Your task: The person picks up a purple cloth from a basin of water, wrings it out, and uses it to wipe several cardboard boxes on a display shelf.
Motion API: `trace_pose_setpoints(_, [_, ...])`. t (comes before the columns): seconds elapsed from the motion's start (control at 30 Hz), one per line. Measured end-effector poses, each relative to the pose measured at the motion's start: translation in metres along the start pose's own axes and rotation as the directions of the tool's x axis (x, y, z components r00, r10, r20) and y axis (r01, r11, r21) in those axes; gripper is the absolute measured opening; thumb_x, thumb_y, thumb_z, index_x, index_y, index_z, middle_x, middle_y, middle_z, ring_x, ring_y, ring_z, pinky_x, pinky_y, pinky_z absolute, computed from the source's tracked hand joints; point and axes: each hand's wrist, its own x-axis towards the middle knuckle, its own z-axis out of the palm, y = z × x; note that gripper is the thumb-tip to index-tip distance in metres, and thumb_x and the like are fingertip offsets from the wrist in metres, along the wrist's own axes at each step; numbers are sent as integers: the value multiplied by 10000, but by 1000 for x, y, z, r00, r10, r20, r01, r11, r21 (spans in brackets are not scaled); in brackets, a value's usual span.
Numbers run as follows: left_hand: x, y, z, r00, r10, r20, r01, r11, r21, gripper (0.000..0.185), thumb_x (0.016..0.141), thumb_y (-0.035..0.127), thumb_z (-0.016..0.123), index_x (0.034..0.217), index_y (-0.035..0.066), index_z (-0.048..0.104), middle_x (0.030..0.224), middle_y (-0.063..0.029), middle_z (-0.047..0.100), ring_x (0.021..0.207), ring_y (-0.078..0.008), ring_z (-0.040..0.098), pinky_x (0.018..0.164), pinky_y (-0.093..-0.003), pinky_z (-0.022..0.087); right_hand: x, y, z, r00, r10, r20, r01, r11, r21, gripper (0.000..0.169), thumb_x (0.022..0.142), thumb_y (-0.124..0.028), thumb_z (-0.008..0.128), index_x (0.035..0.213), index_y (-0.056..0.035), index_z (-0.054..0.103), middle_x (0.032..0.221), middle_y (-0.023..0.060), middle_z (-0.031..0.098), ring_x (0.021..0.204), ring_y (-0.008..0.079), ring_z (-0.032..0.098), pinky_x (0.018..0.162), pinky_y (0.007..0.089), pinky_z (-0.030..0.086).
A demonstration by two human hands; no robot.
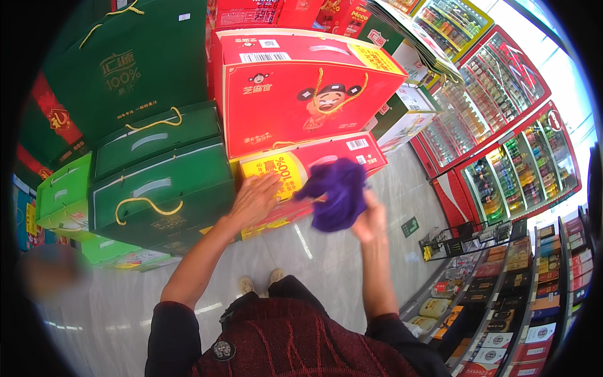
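Observation:
A crumpled purple cloth [337, 195] hangs from my right hand [370, 217], whose fingers grip its right side; hand and cloth are slightly blurred. My left hand [256, 198] rests with fingers extended on the top of a low red gift box [325, 155], over its yellow printed panel. Behind it stands a taller red gift box [282, 103] with a cartoon figure and yellow rope handles. To the left of my left hand are dark green gift boxes [162, 188] with rope handles.
A large green gift bag [127, 70] and light green boxes [66, 193] stand at left. Red-framed drink coolers [518, 165] line the upper right. Shelves of packaged goods [504, 292] run along the lower right, near a black wire rack [466, 238].

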Motion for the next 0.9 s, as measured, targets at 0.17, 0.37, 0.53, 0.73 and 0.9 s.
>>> trace_pose_setpoints(0.17, [3, 7, -12, 994, -94, 49, 98, 989, -110, 446, 892, 193, 556, 1303, 29, 500, 1411, -119, 436, 1346, -248, 353, 1090, -404, 249, 32, -49, 18, 888, -452, 85, 460, 867, -190, 403, 930, -106, 482, 1314, 3, 424, 1304, 136, 521, 1195, 277, 515, 1049, 431, 396])
trace_pose_setpoints(0.37, [58, 57, -110, 920, 65, -386, -77, 997, -15, 495, 826, 39, 606, 1308, 36, 493, 1409, -148, 429, 1356, -286, 343, 1111, -383, 270, 112, -81, -26, 854, -516, 62, 518, 837, -176, 422, 927, -44, 481, 1342, -54, 409, 1274, 110, 529, 1150, 272, 540, 1011, 436, 426])
trace_pose_setpoints(0.53, [116, 27, -177, 656, 138, -742, 305, 850, 428, 428, 880, 159, 594, 1286, 55, 509, 1404, -143, 423, 1356, -322, 302, 1095, -445, 253, 192, -108, -44, 717, -697, 9, 665, 681, -307, 521, 944, -30, 456, 1437, -71, 290, 1214, 107, 520, 995, 212, 568, 912, 362, 471])
trace_pose_setpoints(0.73, [140, 14, -177, 638, 49, -769, 312, 896, 316, 195, 883, 178, 602, 1026, 47, 617, 1276, -124, 529, 1250, -328, 409, 1030, -407, 339, 264, -68, -62, 404, -890, 211, 509, 27, -860, 548, 964, -149, 448, 1432, 45, 238, 1425, 230, 334, 1335, 329, 293, 1106, 410, 202])
trace_pose_setpoints(0.9, [129, 4, -177, 652, 29, -757, 353, 873, 337, 156, 874, 155, 612, 982, 43, 627, 1121, -117, 602, 1195, -320, 462, 987, -399, 377, 224, 36, -10, 566, 114, 817, 713, -566, -415, 401, 820, -123, 506, 1217, -67, 523, 1151, 115, 542, 1143, 272, 471, 1005, 485, 295])
